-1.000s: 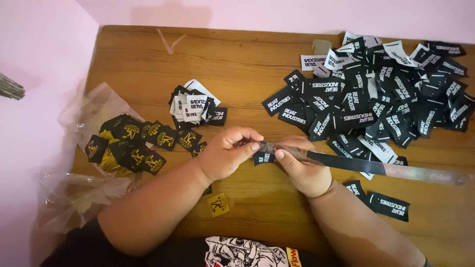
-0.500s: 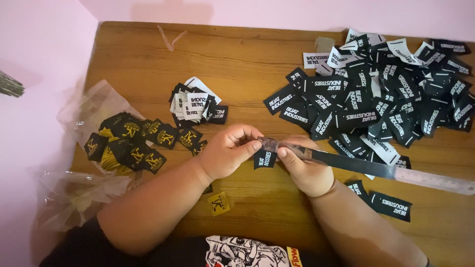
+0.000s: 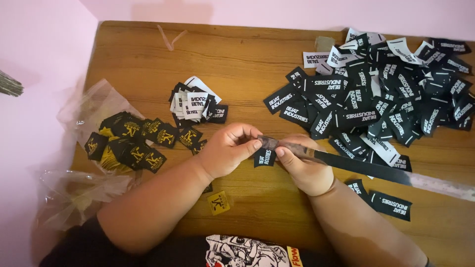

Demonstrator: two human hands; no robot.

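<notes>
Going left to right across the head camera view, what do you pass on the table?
Clear plastic bag → black-and-yellow labels → small stack of black and white labels → left hand → right hand, holding a long dark strip → big heap of black labels.

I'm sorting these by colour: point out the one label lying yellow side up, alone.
It is the small yellow label on the wooden table near the person's body, below the left hand. The other labels are black or white and lie in piles.
</notes>
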